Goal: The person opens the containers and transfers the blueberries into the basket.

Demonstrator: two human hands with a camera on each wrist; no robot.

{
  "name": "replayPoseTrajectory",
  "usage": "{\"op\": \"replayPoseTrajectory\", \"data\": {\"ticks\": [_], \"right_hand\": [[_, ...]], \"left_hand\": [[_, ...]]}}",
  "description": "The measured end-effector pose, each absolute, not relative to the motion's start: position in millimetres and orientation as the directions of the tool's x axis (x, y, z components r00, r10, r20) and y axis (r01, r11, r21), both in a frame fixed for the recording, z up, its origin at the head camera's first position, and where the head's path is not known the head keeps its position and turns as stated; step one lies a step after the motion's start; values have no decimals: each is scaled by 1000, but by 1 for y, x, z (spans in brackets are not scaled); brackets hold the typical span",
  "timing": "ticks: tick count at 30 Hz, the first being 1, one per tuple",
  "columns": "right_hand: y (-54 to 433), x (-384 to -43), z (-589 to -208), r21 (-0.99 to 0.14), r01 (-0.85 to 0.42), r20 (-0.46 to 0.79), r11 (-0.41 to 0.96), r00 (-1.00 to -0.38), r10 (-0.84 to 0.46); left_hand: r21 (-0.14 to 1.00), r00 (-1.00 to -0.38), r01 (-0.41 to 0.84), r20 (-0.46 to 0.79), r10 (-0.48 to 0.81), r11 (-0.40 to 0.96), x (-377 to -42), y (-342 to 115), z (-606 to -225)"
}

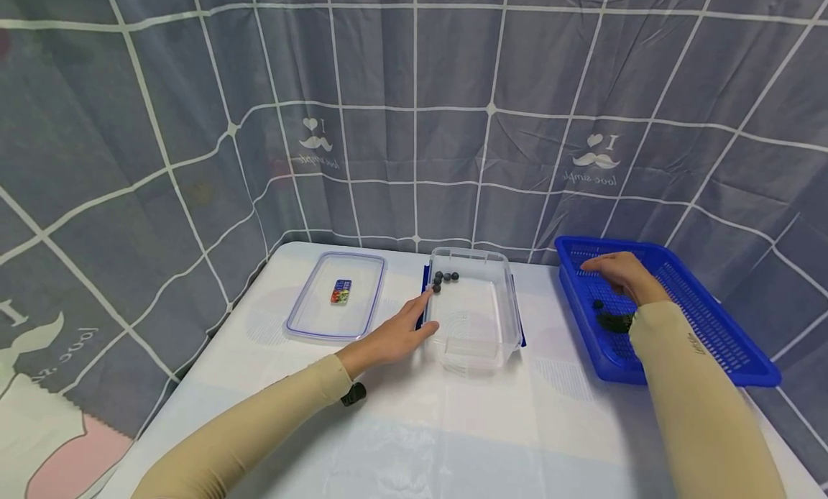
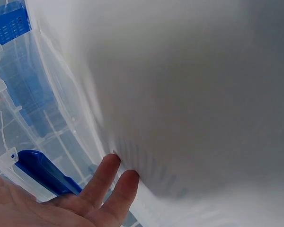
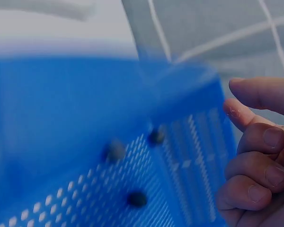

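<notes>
My left hand point(image 1: 404, 330) reaches to the near left side of a clear plastic box point(image 1: 475, 351), fingers extended and fingertips right at its wall. Several dark round berries point(image 1: 447, 277), like blueberries, lie in the box's far left corner. My right hand point(image 1: 624, 275) hovers over a blue perforated basket point(image 1: 711, 326). In the right wrist view, thumb and index finger stand apart with nothing between them, and the other fingers point(image 3: 253, 172) curl loosely. Dark berries point(image 3: 137, 199) show in the basket there, one of them blurred.
Left of the box lies its clear lid point(image 1: 310, 316), edged in blue, bearing a small colourful label point(image 1: 341, 292). Blue side latches point(image 1: 520, 319) hang from the box. Behind the white-covered table point(image 1: 466, 441) hangs a grey checked curtain point(image 1: 453, 147).
</notes>
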State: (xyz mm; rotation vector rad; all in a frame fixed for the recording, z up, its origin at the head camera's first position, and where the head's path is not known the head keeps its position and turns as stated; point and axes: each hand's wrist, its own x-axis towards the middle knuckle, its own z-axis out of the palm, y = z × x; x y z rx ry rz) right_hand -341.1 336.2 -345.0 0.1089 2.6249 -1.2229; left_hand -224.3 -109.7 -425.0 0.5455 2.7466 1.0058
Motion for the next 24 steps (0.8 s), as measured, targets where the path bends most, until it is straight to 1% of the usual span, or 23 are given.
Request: {"op": "replayPoseTrajectory", "data": {"ticks": [7, 15, 20, 24], "right_hand": [[300, -345, -330, -766, 103, -220, 635, -970, -108], [258, -351, -326, -798, 84, -208, 597, -968, -142], [231, -356, -331, -835, 86, -211, 544, -962, -172], [210, -358, -336, -882, 72, -200, 466, -952, -233]], "left_hand": [[651, -917, 287, -25, 398, 703, -225, -109, -426], [643, -916, 290, -29, 400, 709, -225, -110, -425], [644, -916, 293, -23, 400, 707, -225, -111, -425], [647, -916, 292, -23, 401, 705, -225, -111, -426]]}}
